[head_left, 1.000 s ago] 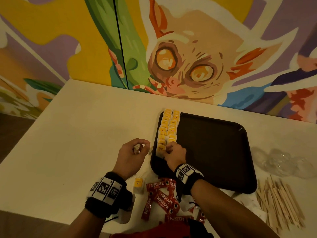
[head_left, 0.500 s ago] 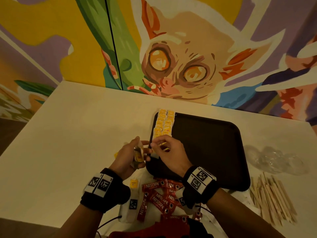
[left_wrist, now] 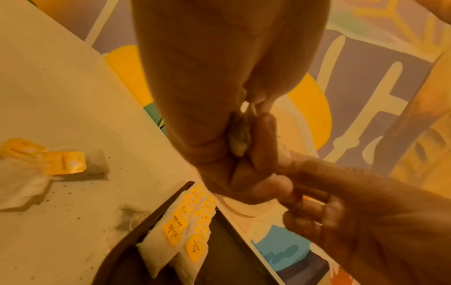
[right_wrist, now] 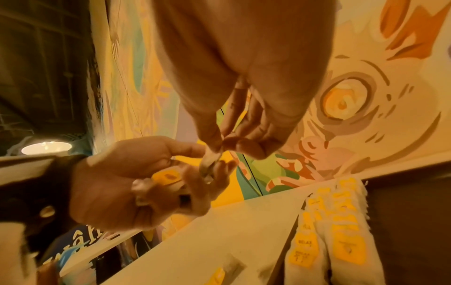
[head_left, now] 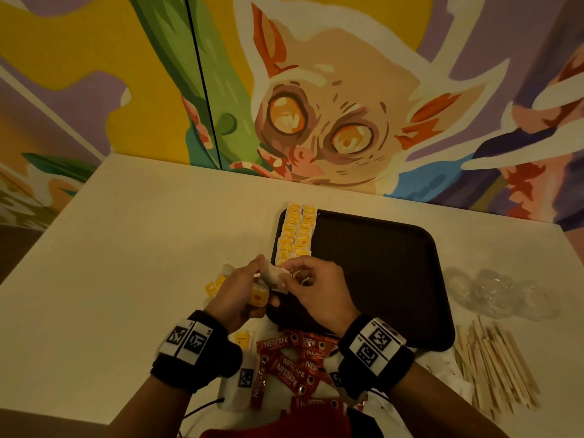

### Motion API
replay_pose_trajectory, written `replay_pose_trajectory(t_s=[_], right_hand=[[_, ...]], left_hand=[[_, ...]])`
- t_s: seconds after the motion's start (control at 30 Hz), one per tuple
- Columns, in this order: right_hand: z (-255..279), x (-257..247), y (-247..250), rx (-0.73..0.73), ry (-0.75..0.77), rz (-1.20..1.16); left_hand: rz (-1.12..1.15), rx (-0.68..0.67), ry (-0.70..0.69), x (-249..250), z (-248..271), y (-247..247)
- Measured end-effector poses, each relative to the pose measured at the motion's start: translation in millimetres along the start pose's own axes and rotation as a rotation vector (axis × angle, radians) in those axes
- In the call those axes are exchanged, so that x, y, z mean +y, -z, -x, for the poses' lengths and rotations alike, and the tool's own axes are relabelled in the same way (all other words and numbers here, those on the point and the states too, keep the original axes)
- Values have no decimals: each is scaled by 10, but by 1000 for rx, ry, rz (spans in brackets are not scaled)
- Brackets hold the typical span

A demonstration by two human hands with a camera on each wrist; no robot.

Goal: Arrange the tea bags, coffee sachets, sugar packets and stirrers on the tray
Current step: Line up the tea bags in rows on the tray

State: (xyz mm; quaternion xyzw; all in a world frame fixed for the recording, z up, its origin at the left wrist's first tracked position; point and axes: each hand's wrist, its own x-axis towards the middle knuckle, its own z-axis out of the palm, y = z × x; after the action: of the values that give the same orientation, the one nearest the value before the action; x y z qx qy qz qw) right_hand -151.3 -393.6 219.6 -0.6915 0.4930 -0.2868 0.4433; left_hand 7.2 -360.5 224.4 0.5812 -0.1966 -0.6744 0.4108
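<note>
A dark brown tray lies on the table. Two rows of tea bags with yellow tags run along its left edge, also seen in the right wrist view as rows of tea bags. Above the tray's near left corner my left hand holds a small bunch of tea bags. My right hand pinches one tea bag between thumb and fingertips, right at the left hand's fingers. Red coffee sachets lie near my wrists. Wooden stirrers are piled at the right.
Loose tea bags and tea crumbs lie on the table left of the tray. Crumpled clear plastic sits to the tray's right. White packets lie beside the stirrers. A painted wall runs behind the table.
My right hand left the near end of the tea bag rows and came back to the left hand. It now pinches a tea bag there. Both hands rose a little.
</note>
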Motion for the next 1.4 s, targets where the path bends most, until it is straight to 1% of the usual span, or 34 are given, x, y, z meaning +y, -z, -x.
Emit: replay_pose_trajectory(t_s=[0.07, 0.13, 0.27, 0.33, 0.43, 0.47, 0.53, 0.6, 0.63, 0.7, 0.77, 0.87, 0.97, 1.07, 1.2, 1.3, 1.4], right_hand=[[-15, 9, 45, 21, 46, -4], [-25, 2, 93, 17, 128, 2], [-40, -59, 186, -54, 311, -1], [-49, -67, 214, -86, 388, 12], [-51, -70, 237, -100, 454, 32], [-49, -69, 246, -99, 473, 25], [-37, -69, 246, -88, 498, 14], [-10, -73, 233, -88, 459, -54], [-1, -82, 232, -92, 392, -128], [14, -115, 245, -106, 205, -312], [25, -148, 263, -143, 71, -456], [22, -178, 267, -233, -29, -509], [28, -187, 265, -291, -48, -526], [27, -191, 299, -335, -48, -526], [16, -167, 327, -406, -33, -475], [16, -160, 351, -411, -16, -389], [31, -165, 362, -363, 28, -328]], left_hand=[[-2, 1, 26, -14, 2, 22], [12, 0, 35, -21, -9, 48], [11, -10, 14, 27, -17, 84], [-43, -61, -32, 68, 6, 105], [-184, -203, -150, 113, 77, 127], [-217, -228, -186, 119, 95, 136], [-255, -234, -249, 128, 118, 152], [-262, -219, -305, 135, 131, 163], [-263, -208, -331, 138, 135, 169], [-286, -182, -391, 143, 149, 173], [-342, -154, -469, 148, 155, 165], [-426, -103, -614, 153, 165, 150], [-464, -81, -717, 170, 178, 124], [-480, -42, -768, 170, 176, 114], [-559, 7, -854, 152, 162, 135], [-559, 53, -864, 158, 173, 120], [-576, 89, -891, 161, 162, 126]])
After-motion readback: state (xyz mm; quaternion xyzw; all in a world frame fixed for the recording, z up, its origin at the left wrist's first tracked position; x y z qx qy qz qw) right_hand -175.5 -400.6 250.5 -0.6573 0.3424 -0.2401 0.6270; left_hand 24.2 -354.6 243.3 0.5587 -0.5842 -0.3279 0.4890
